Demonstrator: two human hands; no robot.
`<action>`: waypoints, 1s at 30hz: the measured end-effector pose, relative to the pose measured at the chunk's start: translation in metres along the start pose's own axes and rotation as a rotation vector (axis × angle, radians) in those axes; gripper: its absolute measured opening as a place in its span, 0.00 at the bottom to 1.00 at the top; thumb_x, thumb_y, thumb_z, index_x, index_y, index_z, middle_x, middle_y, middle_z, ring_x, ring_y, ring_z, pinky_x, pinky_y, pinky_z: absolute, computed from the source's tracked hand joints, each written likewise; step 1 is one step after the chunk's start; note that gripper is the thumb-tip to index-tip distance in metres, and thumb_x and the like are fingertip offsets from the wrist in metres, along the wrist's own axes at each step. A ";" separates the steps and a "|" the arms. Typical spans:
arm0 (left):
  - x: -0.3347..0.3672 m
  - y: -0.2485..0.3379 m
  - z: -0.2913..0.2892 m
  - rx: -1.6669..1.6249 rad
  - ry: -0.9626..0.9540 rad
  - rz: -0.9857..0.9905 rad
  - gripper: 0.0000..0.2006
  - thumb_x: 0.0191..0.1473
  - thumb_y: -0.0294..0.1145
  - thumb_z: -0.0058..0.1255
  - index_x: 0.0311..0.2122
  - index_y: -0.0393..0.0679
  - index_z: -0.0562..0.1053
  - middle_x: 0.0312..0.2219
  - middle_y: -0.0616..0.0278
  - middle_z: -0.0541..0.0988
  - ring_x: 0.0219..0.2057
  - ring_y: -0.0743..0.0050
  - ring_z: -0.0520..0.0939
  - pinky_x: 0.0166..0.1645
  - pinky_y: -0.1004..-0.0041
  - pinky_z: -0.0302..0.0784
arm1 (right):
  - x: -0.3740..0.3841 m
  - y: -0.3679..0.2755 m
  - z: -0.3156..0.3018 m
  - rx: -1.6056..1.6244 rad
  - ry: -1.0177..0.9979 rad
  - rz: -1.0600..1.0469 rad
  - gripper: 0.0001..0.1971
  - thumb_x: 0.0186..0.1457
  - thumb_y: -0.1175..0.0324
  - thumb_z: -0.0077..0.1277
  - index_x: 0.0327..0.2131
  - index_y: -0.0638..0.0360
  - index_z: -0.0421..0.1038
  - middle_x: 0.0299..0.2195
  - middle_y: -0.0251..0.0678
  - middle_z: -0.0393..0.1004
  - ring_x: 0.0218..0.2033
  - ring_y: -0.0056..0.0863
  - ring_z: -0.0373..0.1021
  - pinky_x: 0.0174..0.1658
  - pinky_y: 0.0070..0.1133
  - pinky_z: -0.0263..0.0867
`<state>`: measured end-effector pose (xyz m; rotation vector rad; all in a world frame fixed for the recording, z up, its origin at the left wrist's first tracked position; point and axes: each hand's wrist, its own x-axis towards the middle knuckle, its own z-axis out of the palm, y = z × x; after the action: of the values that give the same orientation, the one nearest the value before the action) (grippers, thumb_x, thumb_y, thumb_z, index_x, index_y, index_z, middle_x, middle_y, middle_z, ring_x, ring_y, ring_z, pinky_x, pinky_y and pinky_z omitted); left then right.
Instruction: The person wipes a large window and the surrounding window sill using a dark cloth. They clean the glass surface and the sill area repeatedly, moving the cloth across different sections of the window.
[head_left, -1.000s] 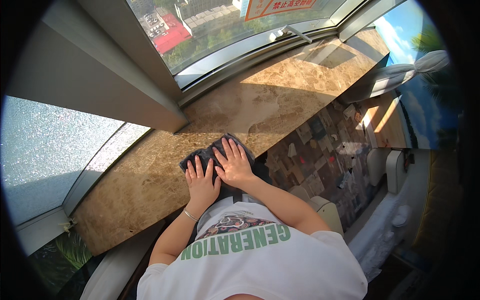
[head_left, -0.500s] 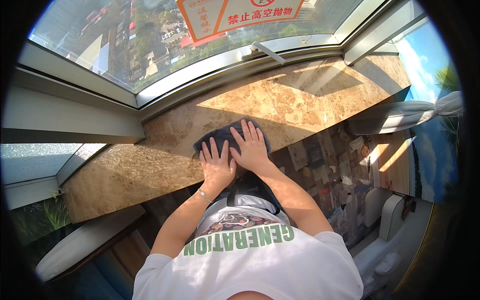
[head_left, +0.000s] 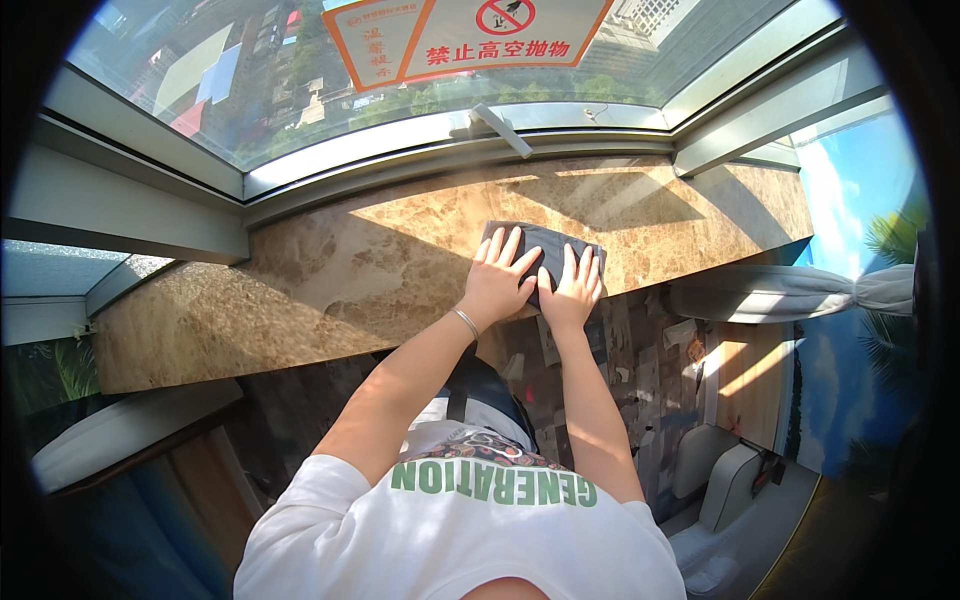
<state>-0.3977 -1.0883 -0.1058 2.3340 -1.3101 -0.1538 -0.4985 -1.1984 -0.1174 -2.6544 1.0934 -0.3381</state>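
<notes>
Both hands flat, fingers spread, no grip: left hand (head_left: 495, 282) and right hand (head_left: 572, 292) press dark cloth (head_left: 545, 250) onto marble windowsill (head_left: 330, 270), palms spreading pressure for wiping.

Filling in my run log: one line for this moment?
left hand flat on dark cloth | right hand flat on it | cloth on marble windowsill

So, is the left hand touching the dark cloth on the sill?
Touching. The head view shows the left hand lying flat on the dark cloth, fingers spread across its left part.
</notes>
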 end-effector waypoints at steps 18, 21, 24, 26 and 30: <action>-0.166 -0.192 -0.107 0.290 0.165 -0.801 0.31 0.54 0.51 0.39 0.59 0.43 0.57 0.60 0.40 0.50 0.60 0.37 0.49 0.61 0.47 0.44 | -0.035 -0.261 0.062 0.142 -0.496 -0.921 0.30 0.49 0.50 0.48 0.56 0.41 0.59 0.61 0.49 0.47 0.61 0.46 0.47 0.59 0.35 0.48; -0.154 -0.221 -0.115 0.319 0.204 -0.783 0.32 0.53 0.51 0.39 0.59 0.43 0.57 0.60 0.41 0.51 0.60 0.38 0.50 0.61 0.47 0.45 | -0.013 -0.285 0.068 0.134 -0.495 -0.954 0.28 0.50 0.51 0.47 0.56 0.42 0.60 0.60 0.49 0.49 0.60 0.46 0.48 0.58 0.35 0.50; -0.135 -0.240 -0.118 0.349 0.261 -0.728 0.32 0.51 0.50 0.43 0.58 0.42 0.59 0.58 0.41 0.54 0.59 0.38 0.53 0.60 0.48 0.47 | 0.011 -0.299 0.074 0.142 -0.468 -0.887 0.26 0.53 0.51 0.45 0.54 0.46 0.62 0.58 0.49 0.53 0.59 0.47 0.51 0.57 0.34 0.54; -0.126 -0.243 -0.118 0.369 0.269 -0.698 0.32 0.50 0.50 0.44 0.57 0.40 0.60 0.58 0.39 0.55 0.59 0.37 0.54 0.60 0.47 0.48 | 0.020 -0.303 0.075 0.143 -0.446 -0.867 0.25 0.54 0.50 0.43 0.53 0.47 0.64 0.57 0.48 0.56 0.57 0.46 0.54 0.56 0.34 0.55; -0.098 -0.221 -0.106 0.294 0.223 -0.650 0.32 0.49 0.50 0.45 0.56 0.39 0.61 0.57 0.36 0.55 0.59 0.35 0.52 0.60 0.47 0.45 | 0.024 -0.271 0.070 0.136 -0.427 -0.717 0.25 0.53 0.50 0.44 0.53 0.47 0.64 0.56 0.46 0.57 0.58 0.46 0.53 0.57 0.35 0.54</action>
<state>-0.2447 -0.8733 -0.1205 2.8533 -0.4571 0.1056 -0.2827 -1.0195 -0.0950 -2.7148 -0.0235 0.0406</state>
